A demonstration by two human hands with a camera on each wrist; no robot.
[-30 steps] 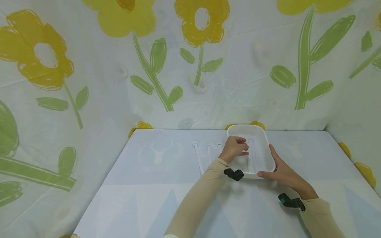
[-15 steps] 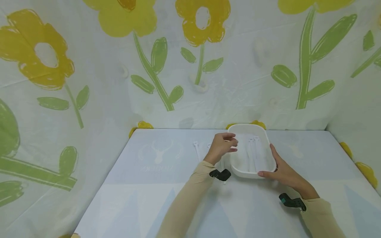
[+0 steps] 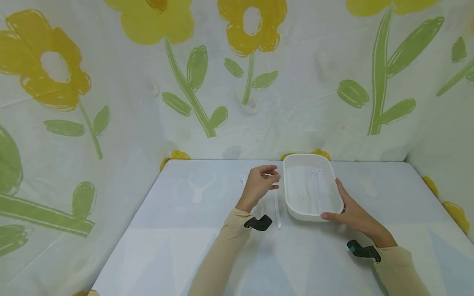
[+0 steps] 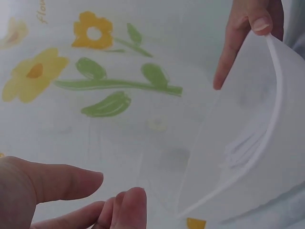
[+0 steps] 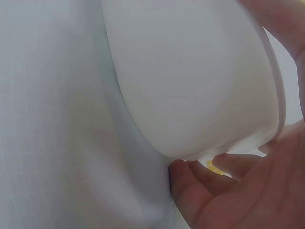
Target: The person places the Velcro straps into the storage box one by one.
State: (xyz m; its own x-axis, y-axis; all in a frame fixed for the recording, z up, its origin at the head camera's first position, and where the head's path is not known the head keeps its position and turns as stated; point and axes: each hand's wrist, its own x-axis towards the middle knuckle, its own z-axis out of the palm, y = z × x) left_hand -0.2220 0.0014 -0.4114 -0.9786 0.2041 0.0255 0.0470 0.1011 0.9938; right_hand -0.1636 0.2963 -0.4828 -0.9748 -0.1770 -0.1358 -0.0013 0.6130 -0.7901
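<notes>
Ties (image 3: 277,207) lying just left of the tray (image 3: 296,213) want a clean pinch: left hand (image 3: 259,185) hovers loosely curled (holding nothing), right hand (image 3: 349,213) cupping the tray's near corner.

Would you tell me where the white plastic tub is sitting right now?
In the head view the white tub sits on the table right of centre, near the flowered backdrop, between the left hand and the right hand, which holds its right rim.

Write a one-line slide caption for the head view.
Right hand steadies a white tub holding cable ties, while the left hand hovers over loose ties on the table.
</notes>
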